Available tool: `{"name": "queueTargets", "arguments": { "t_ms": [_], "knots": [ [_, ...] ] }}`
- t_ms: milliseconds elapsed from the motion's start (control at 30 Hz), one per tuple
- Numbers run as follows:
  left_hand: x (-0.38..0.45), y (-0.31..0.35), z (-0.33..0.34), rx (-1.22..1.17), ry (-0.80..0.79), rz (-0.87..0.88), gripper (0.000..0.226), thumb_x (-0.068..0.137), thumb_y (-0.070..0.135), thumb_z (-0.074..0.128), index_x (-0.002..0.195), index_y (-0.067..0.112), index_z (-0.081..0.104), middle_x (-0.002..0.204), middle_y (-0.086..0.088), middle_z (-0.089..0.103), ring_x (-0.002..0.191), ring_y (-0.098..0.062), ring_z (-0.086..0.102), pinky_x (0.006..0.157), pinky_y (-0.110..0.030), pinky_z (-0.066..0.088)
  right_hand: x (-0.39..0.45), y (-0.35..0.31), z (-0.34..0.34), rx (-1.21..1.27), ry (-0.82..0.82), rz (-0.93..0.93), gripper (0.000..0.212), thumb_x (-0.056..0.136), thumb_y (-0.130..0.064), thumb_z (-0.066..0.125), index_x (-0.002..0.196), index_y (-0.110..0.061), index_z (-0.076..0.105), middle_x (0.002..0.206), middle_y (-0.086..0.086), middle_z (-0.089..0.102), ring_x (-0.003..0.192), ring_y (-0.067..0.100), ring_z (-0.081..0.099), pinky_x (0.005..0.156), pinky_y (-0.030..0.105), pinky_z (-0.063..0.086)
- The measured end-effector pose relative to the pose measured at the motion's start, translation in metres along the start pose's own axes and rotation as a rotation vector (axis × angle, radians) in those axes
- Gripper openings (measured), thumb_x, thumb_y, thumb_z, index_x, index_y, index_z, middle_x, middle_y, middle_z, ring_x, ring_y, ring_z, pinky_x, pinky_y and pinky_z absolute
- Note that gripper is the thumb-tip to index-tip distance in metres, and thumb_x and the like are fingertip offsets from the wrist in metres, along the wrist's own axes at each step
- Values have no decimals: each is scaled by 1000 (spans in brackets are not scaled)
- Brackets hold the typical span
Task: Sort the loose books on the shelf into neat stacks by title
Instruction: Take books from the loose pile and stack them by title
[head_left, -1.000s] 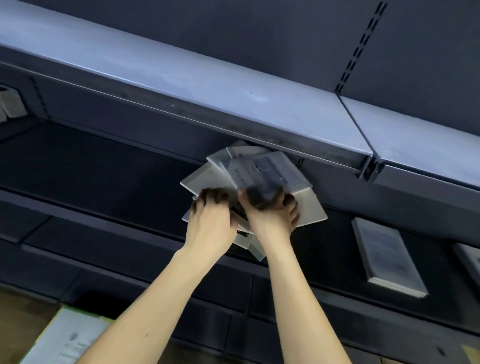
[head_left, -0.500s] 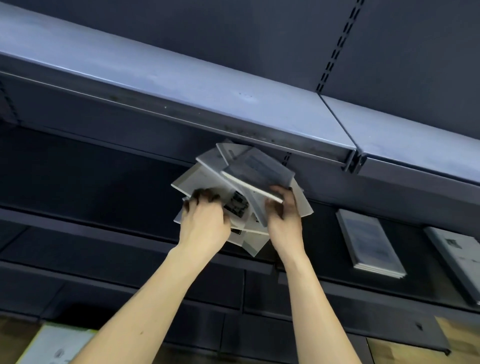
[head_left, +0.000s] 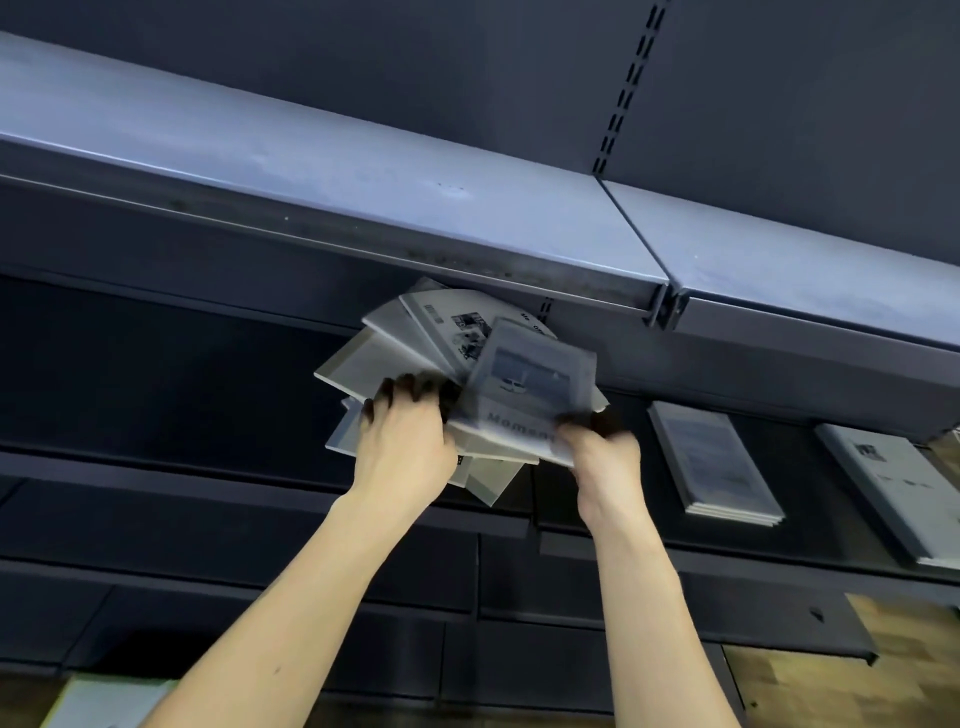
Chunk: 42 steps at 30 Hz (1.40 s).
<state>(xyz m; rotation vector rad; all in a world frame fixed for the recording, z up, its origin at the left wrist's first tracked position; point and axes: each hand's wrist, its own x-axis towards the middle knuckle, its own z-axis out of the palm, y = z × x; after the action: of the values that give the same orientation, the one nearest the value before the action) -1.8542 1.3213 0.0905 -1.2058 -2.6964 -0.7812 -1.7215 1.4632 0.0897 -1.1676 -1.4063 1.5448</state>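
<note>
Both hands, left hand (head_left: 402, 447) and right hand (head_left: 605, 452), apparently grip fanned books (head_left: 410, 353) on shelf (head_left: 156, 395).

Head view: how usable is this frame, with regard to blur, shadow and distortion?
Head view: the top book in the right hand is motion-blurred, its title only partly legible; fingertips of both hands, left hand included, vanish into shadow under the upper shelf; wide-angle bends the shelf edges.

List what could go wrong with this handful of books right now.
1. The fanned books under the left hand splay at odd angles past the shelf edge; some could slip and fall.
2. The right hand pinches the top book only at its lower corner, so it may twist free.
</note>
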Motion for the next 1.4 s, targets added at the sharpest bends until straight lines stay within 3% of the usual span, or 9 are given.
{"name": "queueTargets", "arguments": {
  "t_ms": [67,200,300,467,700,833,967,1200,1400],
  "knots": [
    [-2,3,0,2,-15,8,57,80,7,47,135,23,44,128,-6,50,122,-29,43,103,-42,37,-2,2,-6,-35,42,9,14,89,-1,63,101,-10,64,90,4,65,86,18,62,64,23,44],
    [-2,11,-1,2,-66,17,55,83,9,47,137,18,44,137,-8,45,129,-30,37,107,-45,35,-7,10,-22,-211,64,-90,31,94,-9,53,123,-15,60,104,3,66,88,14,62,64,24,47],
    [-4,22,-3,-23,-84,40,50,86,9,46,136,15,46,135,-9,45,128,-30,38,108,-45,34,-14,10,-34,-240,19,-89,23,96,-10,48,115,-17,58,101,2,64,78,16,64,54,28,54],
    [-8,44,5,-44,-110,73,56,88,9,45,144,17,40,145,-11,40,135,-34,32,115,-48,26,-21,12,-58,-135,41,-90,23,101,-13,48,115,-22,63,85,-3,62,61,10,49,46,24,41],
    [-11,78,25,-53,-121,176,53,91,13,45,143,18,41,153,-7,30,142,-33,23,117,-49,23,-15,17,-100,-44,153,-82,30,102,-15,48,129,-19,60,99,3,64,73,18,48,46,20,41],
    [-13,101,41,-38,-112,250,52,91,12,46,142,22,43,155,-3,32,146,-34,19,119,-50,19,-14,18,-122,-15,190,-76,25,102,-14,48,116,-29,62,95,-3,65,75,17,51,47,21,43],
    [-15,128,56,-21,-127,293,57,92,12,46,147,24,37,155,-6,33,145,-35,19,121,-49,13,-8,23,-153,-1,235,-47,38,102,-13,47,138,-24,54,95,-7,66,67,14,49,46,22,41],
    [-22,180,90,6,-240,281,52,95,20,44,147,25,37,156,-2,29,140,-33,26,116,-50,23,5,26,-216,-10,284,-31,36,101,-14,47,135,-20,57,103,-2,68,66,15,52,45,22,42],
    [-30,223,122,23,-289,271,52,97,21,43,148,25,35,158,-3,25,148,-30,10,119,-47,15,19,29,-265,6,293,-3,35,102,-14,48,135,-19,56,106,-2,68,69,14,56,44,20,42]
  ]
}}
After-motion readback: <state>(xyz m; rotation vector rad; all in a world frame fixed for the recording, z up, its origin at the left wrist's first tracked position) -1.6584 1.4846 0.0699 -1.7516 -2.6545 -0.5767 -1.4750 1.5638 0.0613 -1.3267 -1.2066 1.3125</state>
